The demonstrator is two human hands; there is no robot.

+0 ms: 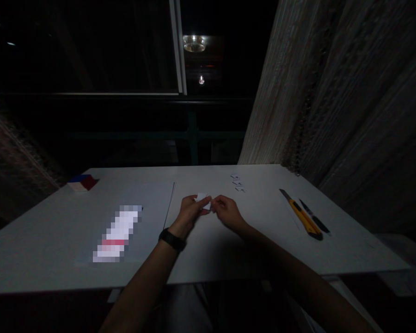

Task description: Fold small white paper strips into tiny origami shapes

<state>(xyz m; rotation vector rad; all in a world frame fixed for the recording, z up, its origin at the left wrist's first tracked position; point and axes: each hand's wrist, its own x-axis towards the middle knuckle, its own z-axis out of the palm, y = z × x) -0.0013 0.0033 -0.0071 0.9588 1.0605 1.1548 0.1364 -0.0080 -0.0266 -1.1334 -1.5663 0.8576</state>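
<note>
Just above the middle of the white table (208,249), my left hand (190,210) grips a small piece of white paper (203,200) between thumb and fingers. My right hand (227,212) is closed in a pinch at the paper's right edge. Whether its fingertips hold the paper itself or something smaller is too dim to make out. A dark band (172,239) sits around my left wrist. Beyond my right hand, several small cut-out pieces (237,182) lie in a short row on the table.
A yellow utility knife (303,217) and a dark pen-like tool (315,216) lie at the right. Paper sheets (152,199) lie left of my hands, with a bright pixelated rectangle (118,233) over them. A coloured block (82,182) stands far left. Curtains (273,83) hang behind.
</note>
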